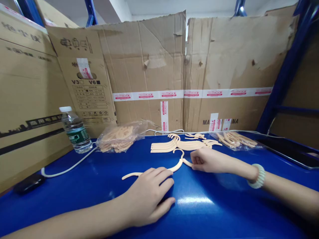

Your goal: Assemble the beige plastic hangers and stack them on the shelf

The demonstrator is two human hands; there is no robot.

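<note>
A beige hanger (177,166) with a curved hook lies on the blue table, its left arm reaching out past my left hand (152,196). That hand rests over the hanger's left arm, fingers spread and thumb apart. My right hand (205,160) is closed around the hanger's right arm, close to the hook. Just behind, a row of stacked beige hangers (164,146) lies with hooks overlapping, and some loose beige pieces (195,136) are behind them.
At the left stand a water bottle (77,132) and a bag of beige parts (119,137). Another bag (236,139) and a dark flat device (291,152) lie right. A black object (29,183) sits front left, by a white cable (67,172). Cardboard (149,73) walls the back.
</note>
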